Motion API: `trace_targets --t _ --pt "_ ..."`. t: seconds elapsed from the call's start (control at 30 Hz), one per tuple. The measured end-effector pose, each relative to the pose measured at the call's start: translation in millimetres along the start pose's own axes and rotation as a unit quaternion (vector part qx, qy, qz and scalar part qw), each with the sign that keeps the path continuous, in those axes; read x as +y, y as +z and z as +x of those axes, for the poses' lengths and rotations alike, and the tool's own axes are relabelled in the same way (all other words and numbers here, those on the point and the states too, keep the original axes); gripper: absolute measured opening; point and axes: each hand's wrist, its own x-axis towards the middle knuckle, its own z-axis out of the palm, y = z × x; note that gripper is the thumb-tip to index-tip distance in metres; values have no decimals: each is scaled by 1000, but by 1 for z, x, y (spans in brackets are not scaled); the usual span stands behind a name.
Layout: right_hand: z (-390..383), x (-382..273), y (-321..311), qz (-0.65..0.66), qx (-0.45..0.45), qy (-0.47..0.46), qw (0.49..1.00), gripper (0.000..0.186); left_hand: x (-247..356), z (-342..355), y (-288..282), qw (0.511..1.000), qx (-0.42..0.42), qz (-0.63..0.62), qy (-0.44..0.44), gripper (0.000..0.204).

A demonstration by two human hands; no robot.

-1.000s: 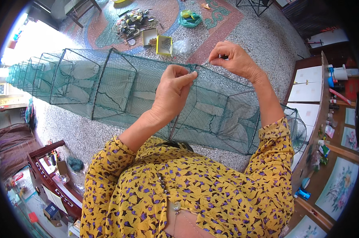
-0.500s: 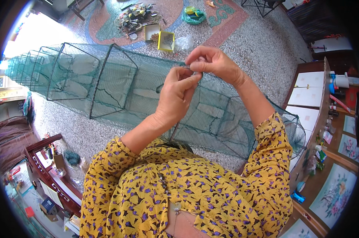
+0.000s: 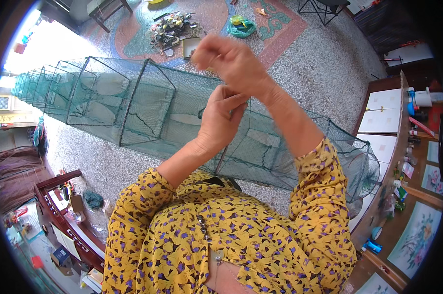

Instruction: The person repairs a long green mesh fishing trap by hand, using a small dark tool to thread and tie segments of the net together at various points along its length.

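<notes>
A long green mesh net trap (image 3: 148,115) on dark square frames stretches across in front of me, narrowing toward the far left. My left hand (image 3: 219,115) is closed at its upper edge beside one of the frames, thumb and forefinger pinched on the netting. Just above it and a little farther off, my right hand (image 3: 233,63) is raised with curled fingers and slightly blurred. Whatever its fingertips pinch is too small or smeared to make out. My right wrist passes over the tips of my left fingers and partly hides them.
On the speckled floor beyond the net lie a heap of small odds and ends (image 3: 171,30), an open box (image 3: 189,46) and a green plastic bag (image 3: 241,25). A wooden cabinet (image 3: 383,112) stands at the right. Lower left is a dark red wooden rack (image 3: 67,220) with clutter.
My right hand has lifted away from my left hand, up and to the left, and now covers the yellow box. My left hand keeps its pinch in nearly the same place.
</notes>
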Motion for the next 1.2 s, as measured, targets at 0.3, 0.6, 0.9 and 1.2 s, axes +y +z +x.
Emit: trace_targets --t 0.3,0.6,0.9,1.2 --pt "-33 -83 -138 184 292 -184 920 17 1 10 -6 998 -19 -50 -28 52" --pt "-48 -125 -107 122 157 -197 960 19 0 31 -18 988 -132 -19 72 60" --pt "-78 -74 -47 -218 145 -6 965 7 -7 19 -19 999 -40 13 7 27" --pt "-99 -24 -44 -466 96 108 873 7 -5 14 -7 999 -13 2 -36 27"
